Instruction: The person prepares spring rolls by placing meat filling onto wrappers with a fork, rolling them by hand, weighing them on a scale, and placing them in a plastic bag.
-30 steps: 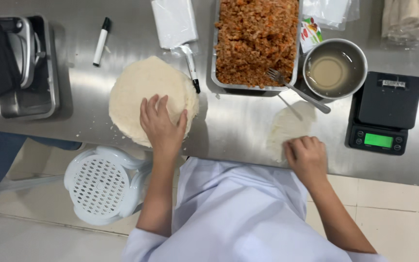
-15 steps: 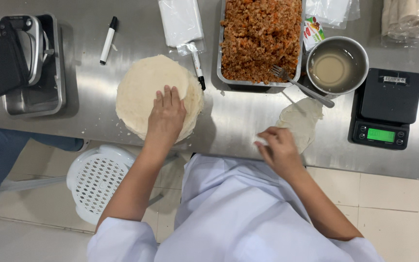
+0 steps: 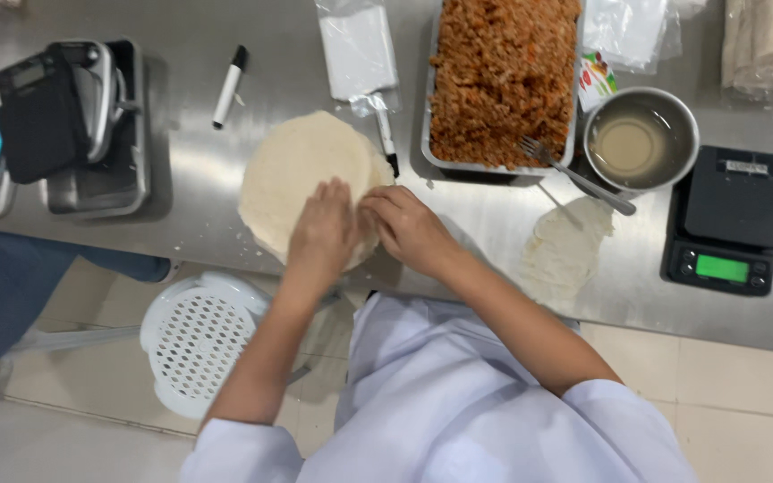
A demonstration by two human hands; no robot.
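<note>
The fingers of the left hand [image 3: 328, 234] lie flat and close together on the near right part of the stack of round pale wrappers [image 3: 301, 174]. The right hand [image 3: 409, 228] meets it there with fingers curled at the stack's right edge; I cannot tell whether they pinch a sheet or only press on it.

The stack sits on the steel table [image 3: 190, 170], near its front edge. One single wrapper [image 3: 565, 250] already lies apart, well to the right of the stack and still bare, so judging by this the work looks early: a sheet laid out, nothing filled or rolled.

Just right of the stack and further back stands the metal tray of orange-brown filling [image 3: 503, 80] with a fork [image 3: 574, 174] at its near corner, then a metal bowl of cloudy liquid [image 3: 641, 143] and a black scale with a green display [image 3: 731, 219].

Behind the stack lies a clear plastic bag with a white sheet inside [image 3: 360, 49], a black-and-white marker [image 3: 228, 87] to its left. A small colourful red and green packet [image 3: 594, 76] shows between tray and bowl.
</note>
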